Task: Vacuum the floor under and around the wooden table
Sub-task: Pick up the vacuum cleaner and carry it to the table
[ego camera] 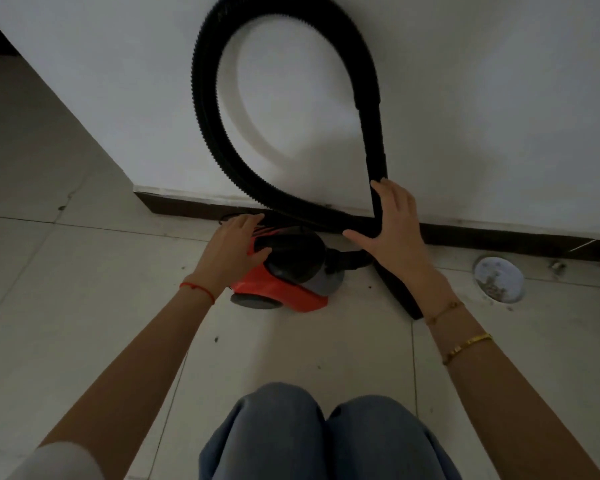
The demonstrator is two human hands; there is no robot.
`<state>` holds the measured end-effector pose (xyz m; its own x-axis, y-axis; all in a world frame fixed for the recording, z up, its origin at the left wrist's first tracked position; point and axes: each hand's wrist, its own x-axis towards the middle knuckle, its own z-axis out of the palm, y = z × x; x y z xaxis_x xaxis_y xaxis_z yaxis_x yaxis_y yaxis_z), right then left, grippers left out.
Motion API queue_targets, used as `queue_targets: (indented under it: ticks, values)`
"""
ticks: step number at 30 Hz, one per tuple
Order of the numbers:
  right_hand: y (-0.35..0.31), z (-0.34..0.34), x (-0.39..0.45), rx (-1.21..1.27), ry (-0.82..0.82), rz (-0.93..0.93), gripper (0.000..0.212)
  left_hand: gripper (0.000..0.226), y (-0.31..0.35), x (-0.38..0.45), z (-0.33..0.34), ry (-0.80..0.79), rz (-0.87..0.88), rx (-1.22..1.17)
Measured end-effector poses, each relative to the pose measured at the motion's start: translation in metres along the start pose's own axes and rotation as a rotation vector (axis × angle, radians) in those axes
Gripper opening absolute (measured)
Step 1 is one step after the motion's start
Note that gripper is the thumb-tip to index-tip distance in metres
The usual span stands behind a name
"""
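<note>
A small red-and-black canister vacuum cleaner (284, 271) sat on the floor at the centre of the frame, close to the wall, directly between the person's two hands. Its black corrugated hose (208, 109) rose from the front of the body and looped high up the white wall (482, 98) toward the top of the frame, coming back down as a rigid black wand (374, 140) whose lower end reached the floor at right of centre.

The floor (84, 289) was pale tile, speckled with bits of dirt, edged by a dark baseboard (499, 235). A round floor drain cover (498, 279) lay at the right. Blue-jeaned knees (326, 434) filled the bottom centre.

The left hand (238, 242) rested on the back of the vacuum, fingers spread and loosely straight, gripping nothing; a red string bracelet (198, 289) circled that wrist. The right hand (392, 226) lay flat against the wand where it crossed the hose, fingers straight and thumb splayed out. Gold bracelets (465, 346) ringed that wrist.
</note>
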<state>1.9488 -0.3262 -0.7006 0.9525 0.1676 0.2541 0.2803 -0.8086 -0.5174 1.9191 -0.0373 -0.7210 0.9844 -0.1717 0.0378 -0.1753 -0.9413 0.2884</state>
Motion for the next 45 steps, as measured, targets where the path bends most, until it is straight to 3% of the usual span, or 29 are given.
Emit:
queue_targets:
  ticks: [6,11,13,17,25,30,38,45]
  values:
    - [0.024,0.029,0.009,0.017,0.075,-0.034,0.109,0.086,-0.020,0.033,0.047,-0.091,-0.037,0.015]
    - [0.029,0.044,0.019,0.023,-0.009,-0.001,0.135,0.098,-0.021,0.055,0.066,-0.194,-0.044,0.016]
    - [0.030,0.048,0.024,0.064,-0.026,0.033,0.140,0.108,-0.028,0.065,0.072,-0.317,-0.119,-0.015]
    - [0.034,0.055,0.032,0.125,-0.043,0.049,0.143,0.122,-0.043,0.080,0.082,-0.534,-0.257,-0.043]
    - [0.039,0.066,0.037,0.160,0.091,0.047,0.129,0.131,-0.053,0.093,0.095,-0.564,-0.293,-0.055]
    - [0.042,0.072,0.041,0.086,0.097,0.054,0.126,0.104,-0.046,0.092,0.100,-0.410,-0.234,0.009]
    - [0.041,0.078,0.046,0.085,0.087,0.109,0.118,0.059,-0.041,0.085,0.106,-0.203,-0.132,-0.138]
    - [0.040,0.080,0.055,0.134,0.106,0.110,0.093,0.044,-0.028,0.087,0.095,-0.243,-0.059,-0.206]
